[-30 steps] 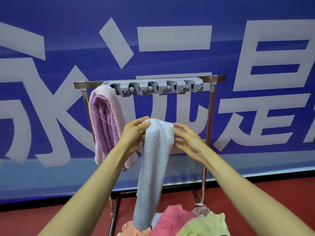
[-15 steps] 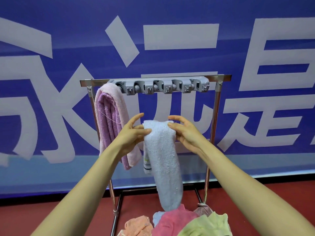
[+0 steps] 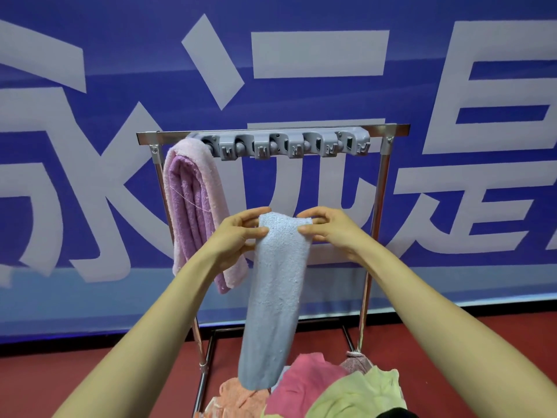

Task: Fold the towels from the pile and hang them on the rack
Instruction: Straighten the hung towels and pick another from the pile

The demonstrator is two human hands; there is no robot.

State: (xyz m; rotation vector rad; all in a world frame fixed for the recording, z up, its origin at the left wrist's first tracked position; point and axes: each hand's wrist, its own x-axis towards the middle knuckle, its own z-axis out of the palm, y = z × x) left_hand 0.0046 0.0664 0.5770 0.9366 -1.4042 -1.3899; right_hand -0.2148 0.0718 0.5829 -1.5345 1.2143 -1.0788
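Both hands hold a folded blue towel (image 3: 275, 297) up in front of the rack (image 3: 378, 191), below its top bar. The left hand (image 3: 238, 236) pinches the towel's upper left edge, thumb on the near face and fingers curled behind. The right hand (image 3: 331, 230) pinches the upper right edge in the same way, thumb in front and fingers bent over the top. The two hands are near each other, with only the narrow width of the towel between them.

The blue towel hangs straight down from this grip as a long, narrow strip. Its lower end reaches the pile (image 3: 355, 396) of rose, yellow-green and orange towels at the bottom of the view. Whether it touches the pile cannot be told.

A pink towel (image 3: 193, 146) is draped over the left end of the top bar, with a purple layer (image 3: 187, 200) showing inside its fold. It hangs just left of the left hand, partly behind the wrist. A grey hook strip (image 3: 277, 144) runs along the top bar, above the hands and well apart from the blue towel. Behind the rack stands a blue banner (image 3: 301, 95) with large white characters, and below it lies a red floor (image 3: 452, 342).
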